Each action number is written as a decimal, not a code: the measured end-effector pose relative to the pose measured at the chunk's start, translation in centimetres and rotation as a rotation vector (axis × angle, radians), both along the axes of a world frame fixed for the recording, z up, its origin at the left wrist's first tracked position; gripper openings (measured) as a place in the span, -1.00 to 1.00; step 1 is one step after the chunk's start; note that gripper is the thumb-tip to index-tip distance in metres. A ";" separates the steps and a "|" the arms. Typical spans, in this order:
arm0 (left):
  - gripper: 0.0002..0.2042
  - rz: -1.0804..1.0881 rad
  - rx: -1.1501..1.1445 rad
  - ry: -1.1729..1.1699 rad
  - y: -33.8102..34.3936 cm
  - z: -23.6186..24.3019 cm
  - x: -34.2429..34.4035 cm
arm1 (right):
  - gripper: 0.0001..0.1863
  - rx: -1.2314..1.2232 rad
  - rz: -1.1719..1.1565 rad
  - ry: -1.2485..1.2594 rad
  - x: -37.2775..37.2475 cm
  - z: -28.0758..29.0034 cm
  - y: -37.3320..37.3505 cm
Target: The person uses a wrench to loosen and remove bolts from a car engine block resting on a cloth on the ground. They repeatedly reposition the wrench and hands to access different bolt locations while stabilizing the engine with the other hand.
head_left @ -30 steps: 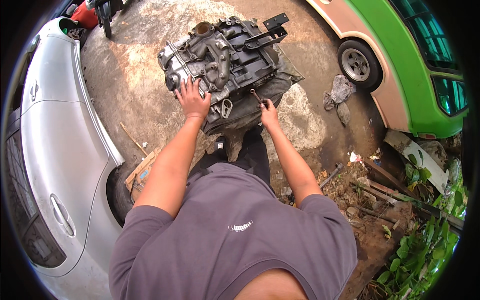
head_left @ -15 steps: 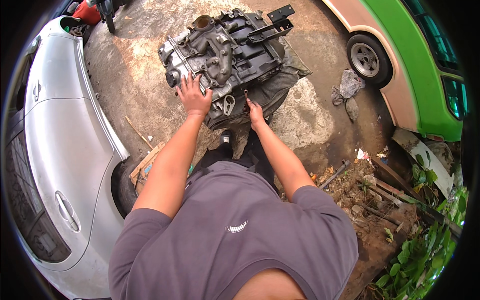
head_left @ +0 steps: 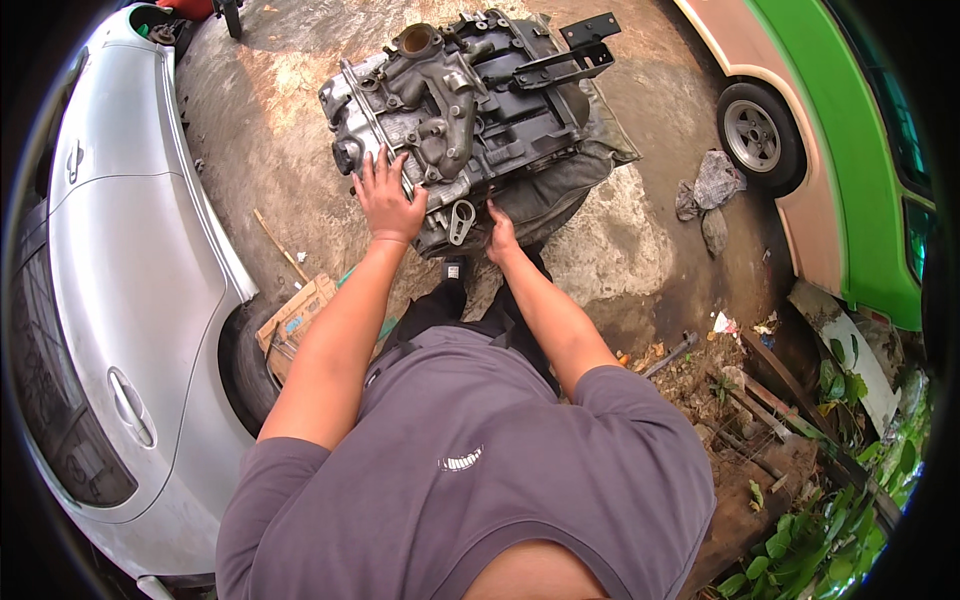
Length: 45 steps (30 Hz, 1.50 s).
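An engine block (head_left: pixel 470 105) with a grey metal manifold lies on a dark cloth (head_left: pixel 555 195) on the ground before me. My left hand (head_left: pixel 388 200) rests open on its near left edge, fingers spread on the silvery metal. Close to the near side of the engine, my right hand (head_left: pixel 502 238) is closed, its thumb pointing up. It appears to grip a slim wrench, now mostly hidden by the hand and the engine's shadow. Between both hands, a pale metal bracket (head_left: pixel 461 222) with a round hole juts from the engine.
A silver car (head_left: pixel 130 260) stands along the left, and a green and peach vehicle (head_left: pixel 830 180) on the right. Crumpled bags (head_left: pixel 712 185) lie by its wheel. Cardboard (head_left: pixel 298 312) is at my left; wood scraps (head_left: pixel 780 400) and plants (head_left: pixel 800 540) lie at lower right.
My right hand has shifted slightly left and down, and the wrench that showed above its fingers is now mostly out of sight. My left hand stays on the engine. The view has shifted slightly.
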<state>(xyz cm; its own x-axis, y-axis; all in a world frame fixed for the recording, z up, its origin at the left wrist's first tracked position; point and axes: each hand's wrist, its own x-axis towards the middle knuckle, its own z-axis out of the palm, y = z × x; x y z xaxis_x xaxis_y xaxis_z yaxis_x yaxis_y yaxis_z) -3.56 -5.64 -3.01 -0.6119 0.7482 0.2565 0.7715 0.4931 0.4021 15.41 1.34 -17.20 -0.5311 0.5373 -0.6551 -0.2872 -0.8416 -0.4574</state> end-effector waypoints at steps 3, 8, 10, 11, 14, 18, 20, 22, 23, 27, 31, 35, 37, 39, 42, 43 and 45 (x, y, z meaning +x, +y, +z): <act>-0.44 0.001 0.009 -0.007 0.1 0.0 0.0 | -0.56 0.020 0.048 -0.088 -0.2 -0.6 0.1; -0.44 0.003 -0.012 -0.009 0.0 0.3 0.0 | -0.38 0.503 0.189 -0.473 0.1 -2.7 1.1; -0.44 0.003 -0.021 -0.010 0.0 0.4 0.1 | -0.30 0.761 0.339 -0.649 0.9 -3.0 2.3; -0.44 0.003 -0.031 -0.013 0.0 0.5 0.1 | -0.27 0.867 0.399 -0.730 1.3 -2.9 3.1; -0.44 0.004 -0.042 -0.013 0.0 0.5 0.1 | -0.30 1.099 0.590 -0.880 2.7 -1.4 6.0; -0.43 0.014 -0.027 -0.023 -0.1 0.5 0.2 | -0.44 1.552 0.636 -1.075 4.2 2.6 8.8; -0.43 0.015 -0.034 -0.033 0.0 0.5 0.2 | -0.58 1.692 0.687 -1.161 4.3 4.7 9.7; -0.43 0.016 -0.026 -0.036 -0.1 0.5 0.1 | -0.67 1.832 0.659 -1.201 4.4 6.8 10.4; -0.43 0.016 -0.022 -0.039 0.0 0.4 0.1 | -0.69 1.917 0.627 -1.178 4.5 7.9 10.6; -0.44 0.019 -0.030 -0.029 -0.1 0.0 0.0 | -0.75 2.147 0.636 -1.097 4.0 12.2 11.4; -0.43 0.013 -0.022 -0.024 -0.3 -0.3 -0.2 | -0.75 2.266 0.846 -1.128 2.8 15.1 11.0; -0.46 0.006 -0.018 -0.041 -0.1 -0.3 0.0 | -0.72 2.232 0.923 -1.232 3.4 15.9 9.7; -0.47 0.006 -0.016 -0.037 -0.1 -0.1 0.0 | -0.71 2.113 0.958 -1.318 4.8 15.6 9.0; -0.48 0.013 -0.014 -0.044 0.0 0.0 0.0 | -0.73 1.771 0.838 -1.400 6.2 14.5 7.6; -0.50 0.020 -0.003 -0.025 0.0 0.0 0.1 | -0.70 1.180 0.603 -1.280 7.9 11.5 6.5; -0.49 0.032 -0.052 -0.012 0.0 0.0 0.2 | -0.70 1.031 0.464 -1.108 8.0 10.0 5.9; -0.49 0.028 -0.052 -0.029 0.0 0.0 0.2 | -0.70 0.797 0.165 -0.745 7.9 7.2 4.7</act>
<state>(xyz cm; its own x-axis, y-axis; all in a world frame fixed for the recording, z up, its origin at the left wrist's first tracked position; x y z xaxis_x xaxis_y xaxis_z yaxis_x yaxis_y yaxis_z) -3.33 -5.59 -3.02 -0.6397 0.7423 0.1994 0.7453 0.5357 0.3970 23.28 6.00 -10.02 -0.2515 0.9067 -0.3386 0.3745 -0.2314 -0.8979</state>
